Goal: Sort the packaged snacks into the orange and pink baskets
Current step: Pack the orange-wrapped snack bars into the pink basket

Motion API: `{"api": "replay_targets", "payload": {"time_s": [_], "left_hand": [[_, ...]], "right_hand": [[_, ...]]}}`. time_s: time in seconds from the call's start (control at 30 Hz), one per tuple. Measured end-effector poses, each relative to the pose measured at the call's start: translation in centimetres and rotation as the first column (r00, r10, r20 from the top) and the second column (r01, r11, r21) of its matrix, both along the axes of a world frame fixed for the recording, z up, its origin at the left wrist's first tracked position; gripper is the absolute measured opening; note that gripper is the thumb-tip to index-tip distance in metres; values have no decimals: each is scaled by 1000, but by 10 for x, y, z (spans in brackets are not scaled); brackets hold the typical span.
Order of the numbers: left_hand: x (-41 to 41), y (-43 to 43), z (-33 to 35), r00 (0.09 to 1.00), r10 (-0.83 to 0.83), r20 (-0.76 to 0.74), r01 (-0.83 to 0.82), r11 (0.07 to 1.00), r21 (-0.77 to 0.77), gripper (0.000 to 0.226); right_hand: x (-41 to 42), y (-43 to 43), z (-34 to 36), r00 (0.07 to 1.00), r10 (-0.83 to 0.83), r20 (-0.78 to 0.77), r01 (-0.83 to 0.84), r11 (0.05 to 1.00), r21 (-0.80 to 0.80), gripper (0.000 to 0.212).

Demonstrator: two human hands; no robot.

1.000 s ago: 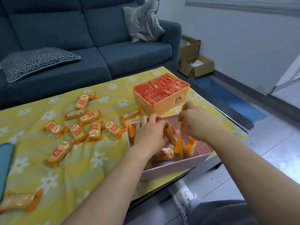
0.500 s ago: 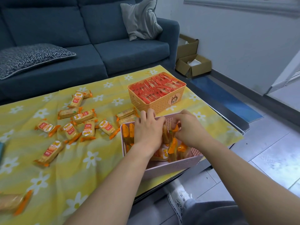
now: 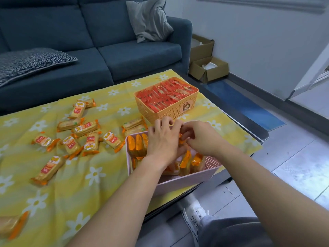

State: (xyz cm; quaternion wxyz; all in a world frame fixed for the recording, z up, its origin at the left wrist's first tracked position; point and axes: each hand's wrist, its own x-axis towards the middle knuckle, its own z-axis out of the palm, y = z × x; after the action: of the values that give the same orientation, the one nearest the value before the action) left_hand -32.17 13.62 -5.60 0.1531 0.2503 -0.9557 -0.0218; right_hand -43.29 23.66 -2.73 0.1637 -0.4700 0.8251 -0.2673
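Hands have closed in on each other since half a second ago, meeting over the far end of the pink basket (image 3: 187, 180). The right hand (image 3: 203, 139) pinches an orange snack pack (image 3: 180, 139) in curled fingers, just above the upright packs (image 3: 138, 145). The left hand (image 3: 162, 141) hides its palm, so its hold cannot be told.
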Motion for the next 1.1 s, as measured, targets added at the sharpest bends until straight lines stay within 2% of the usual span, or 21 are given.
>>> {"api": "replay_targets", "payload": {"time_s": [0.1, 0.17, 0.23, 0.33, 0.47, 0.57, 0.67, 0.77, 0.87, 1.1], "left_hand": [[3, -2, 0, 1000, 12, 6, -12, 1000, -3, 48], [4, -2, 1, 1000, 23, 7, -23, 1000, -2, 41], [3, -2, 3, 999, 31, 20, -31, 1000, -3, 40], [2, -3, 4, 998, 51, 26, -51, 998, 27, 38], [3, -3, 5, 998, 64, 27, -65, 997, 41, 37], [3, -3, 6, 997, 65, 30, -67, 997, 50, 38], [3, -3, 6, 998, 63, 24, -64, 996, 57, 36], [4, -2, 7, 998, 64, 14, -65, 996, 64, 34], [4, -1, 7, 998, 56, 22, -58, 996, 74, 36], [5, -3, 10, 999, 28, 38, -33, 990, 139, 40]], "right_hand": [[-3, 15, 18, 997, -16, 75, 18, 999, -26, 44], [-4, 28, 34, 999, 7, 47, -7, 1000, -2, 37], [-4, 40, 46, 990, 139, 23, -141, 978, 153, 36], [4, 47, 48, 954, 299, 12, -280, 877, 391, 37], [8, 38, 38, 941, 328, -84, -258, 854, 451, 29], [-1, 35, 43, 940, 291, -176, -195, 885, 422, 23], [-15, 32, 46, 948, 168, -270, -90, 956, 280, 22], [-22, 21, 40, 939, 109, -325, -51, 982, 184, 29], [-27, 11, 30, 934, 69, -352, -18, 989, 147, 39], [-28, 3, 11, 931, 19, -365, 37, 989, 145, 31]]}}
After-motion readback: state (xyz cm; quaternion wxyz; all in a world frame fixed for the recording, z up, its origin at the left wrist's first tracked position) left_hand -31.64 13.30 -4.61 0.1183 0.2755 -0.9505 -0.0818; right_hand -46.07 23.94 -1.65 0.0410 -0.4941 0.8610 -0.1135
